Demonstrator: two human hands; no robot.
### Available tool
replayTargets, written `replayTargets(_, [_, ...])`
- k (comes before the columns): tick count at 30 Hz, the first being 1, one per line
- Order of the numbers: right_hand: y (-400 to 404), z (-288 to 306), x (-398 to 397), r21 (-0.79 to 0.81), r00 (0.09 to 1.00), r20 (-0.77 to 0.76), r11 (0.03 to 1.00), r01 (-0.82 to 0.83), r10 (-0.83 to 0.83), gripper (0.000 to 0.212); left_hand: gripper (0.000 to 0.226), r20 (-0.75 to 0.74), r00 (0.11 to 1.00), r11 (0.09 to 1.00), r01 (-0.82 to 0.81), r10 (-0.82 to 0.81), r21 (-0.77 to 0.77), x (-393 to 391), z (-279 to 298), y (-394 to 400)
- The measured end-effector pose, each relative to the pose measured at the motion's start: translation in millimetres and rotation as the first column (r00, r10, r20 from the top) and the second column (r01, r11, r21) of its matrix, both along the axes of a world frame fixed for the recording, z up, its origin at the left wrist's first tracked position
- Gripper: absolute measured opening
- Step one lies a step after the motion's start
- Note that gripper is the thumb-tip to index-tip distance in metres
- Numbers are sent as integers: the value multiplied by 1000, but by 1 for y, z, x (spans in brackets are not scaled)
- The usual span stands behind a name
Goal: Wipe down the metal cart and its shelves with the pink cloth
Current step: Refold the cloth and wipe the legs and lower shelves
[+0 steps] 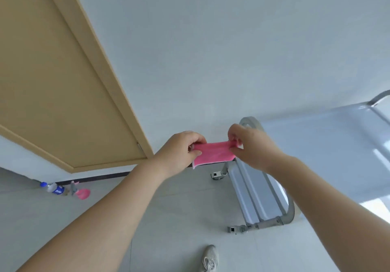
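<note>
**A:** Grip first: the left hand (179, 151) pinches one end of the pink cloth (213, 152), the right hand (251, 145) pinches the other, fingers pressed together on the fabric, so it hangs stretched between them.

**B:** And where is that relative to the metal cart (316, 145)?

**A:** In the air, just off the cart's near end, in front of its curved handle (250, 123). It touches no shelf yet, so I'd judge the wiping not begun.

**B:** What could go wrong?

**A:** The pinches are on the edges only. A tug from either hand could slip a corner free and drop the cloth to the floor (179, 219). Also, the cart seems to stand on castors, though they're small here; a hard push might roll it.

**B:** Anything nearby?

**A:** A bottle (52, 188) left of the cart, well apart, by the door (52, 81).
</note>
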State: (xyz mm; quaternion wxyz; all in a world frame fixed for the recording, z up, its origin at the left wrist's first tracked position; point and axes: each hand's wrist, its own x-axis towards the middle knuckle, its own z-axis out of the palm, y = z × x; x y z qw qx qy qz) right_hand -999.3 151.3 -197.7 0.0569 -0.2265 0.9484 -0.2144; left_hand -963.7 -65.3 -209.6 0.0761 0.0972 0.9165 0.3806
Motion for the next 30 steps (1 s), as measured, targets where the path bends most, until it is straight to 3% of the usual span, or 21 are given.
replayTargets(6, [-13, -24, -29, -92, 981, -61, 980, 176, -182, 18, 23, -7, 991, 991, 130, -130, -22, -66, -11, -9])
replayTargets(11, [-19, -45, -47, -79, 961, -37, 959, 271, -275, 18, 20, 8, 959, 959, 282, -282, -15, -116, -32, -15])
replayTargets(16, [-36, -92, -63, -81, 860, 12, 857, 509, -510, 18, 22, 24, 879, 879, 476, -476, -8, -176, -77, -13])
replayTargets(23, [-67, -238, -56, -98, 599, 119, 591, 801, -792, 17, 28, 131, 769, 774, 632, -626, -16, -220, -204, -6])
replayTargets(30, [-53, -421, -60, -153, 520, 168, 499, 853, -837, 23, 28, 142, 784, 793, 609, -604, 14, -224, -389, 18])
